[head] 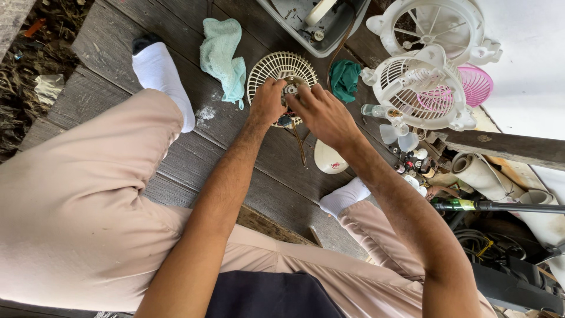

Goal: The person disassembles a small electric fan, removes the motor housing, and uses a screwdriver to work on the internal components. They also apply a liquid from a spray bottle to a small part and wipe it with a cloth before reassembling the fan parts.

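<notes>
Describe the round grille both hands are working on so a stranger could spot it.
On the grey plank floor, find the left hand and right hand. Beneath them lies the cream fan grille, flat, between a mint cloth and a dark green cloth.

fan grille [268,72]: cream | rag [222,53]: mint green | cloth [344,79]: dark green | basket [477,84]: pink

A crumpled mint-green cloth [222,56] lies on weathered grey wooden planks [118,35]. To the cloth's right, a dark green rag [344,79] sits beside stacked white plastic fan guards [424,88], with a pink plastic grille [478,83] behind them. A grey plastic tray [318,29] rests up and right of the cloth.
</notes>
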